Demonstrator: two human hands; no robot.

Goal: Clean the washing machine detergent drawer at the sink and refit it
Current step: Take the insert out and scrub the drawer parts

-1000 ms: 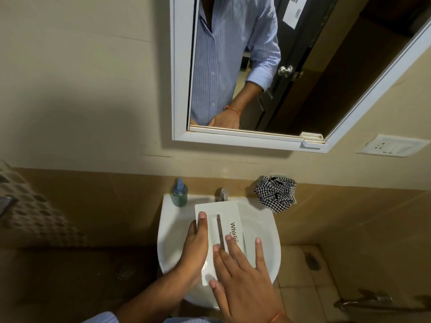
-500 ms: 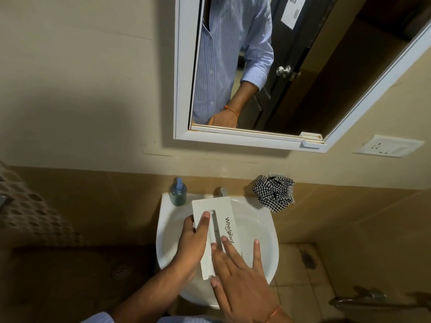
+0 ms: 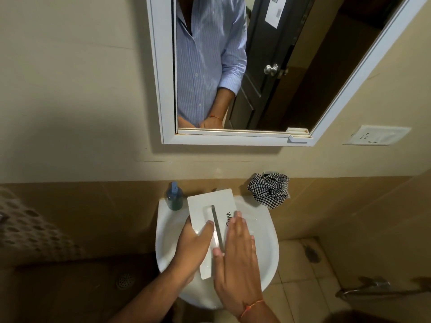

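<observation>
Left hand (image 3: 194, 247) grips detergent drawer (image 3: 211, 220) over sink (image 3: 268, 241), thumb on front; right hand (image 3: 238, 257) flat, fingers together, pressed alongside on drawer face.

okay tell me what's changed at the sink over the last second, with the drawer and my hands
The right hand slid up the drawer front and now lies flat over most of the printed logo. The left hand kept its grip on the drawer's left edge, thumb by the slot. The drawer stayed over the sink; soap bottle and checked cloth unmoved.
</observation>
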